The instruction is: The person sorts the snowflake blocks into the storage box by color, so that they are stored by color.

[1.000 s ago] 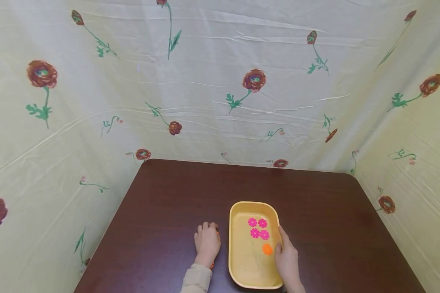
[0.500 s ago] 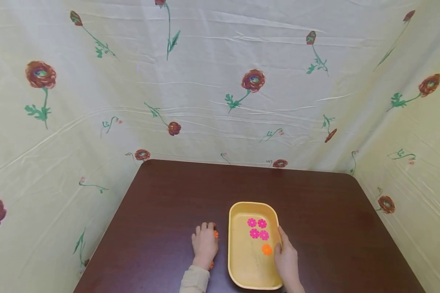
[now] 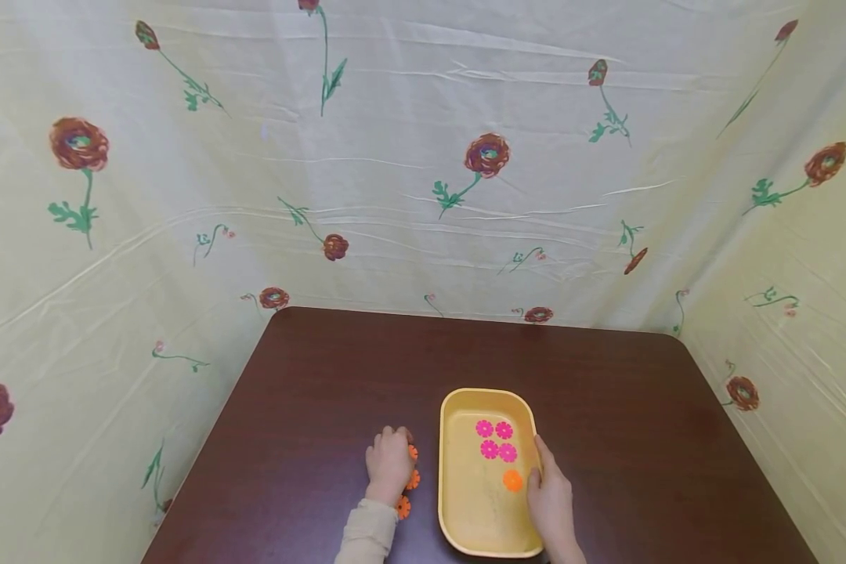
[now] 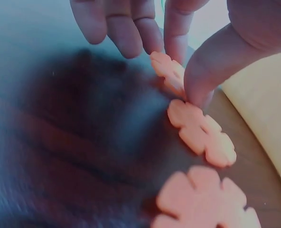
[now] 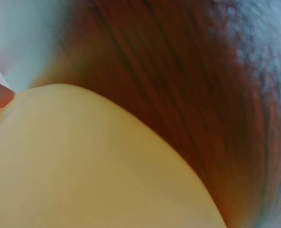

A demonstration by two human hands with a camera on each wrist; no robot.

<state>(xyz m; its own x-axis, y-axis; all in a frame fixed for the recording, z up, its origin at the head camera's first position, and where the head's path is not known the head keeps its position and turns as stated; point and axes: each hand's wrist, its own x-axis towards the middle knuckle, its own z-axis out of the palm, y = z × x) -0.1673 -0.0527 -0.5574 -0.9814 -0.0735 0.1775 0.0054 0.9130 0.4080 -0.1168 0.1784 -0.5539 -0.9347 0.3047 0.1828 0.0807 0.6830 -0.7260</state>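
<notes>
Dark wood table (image 3: pixel 324 376): yellow tray (image 3: pixel 453 501), three orange flower pieces (image 3: pixel 412 479) beside it.

- A dark brown wooden table (image 3: pixel 366 368) with rounded far corners fills the lower middle of the head view; its grain shows blurred in both wrist views.
- A pale cream fabric backdrop (image 3: pixel 409 157), printed with reddish-brown roses on green stems, hangs creased behind the table and wraps round its left and right sides.
</notes>
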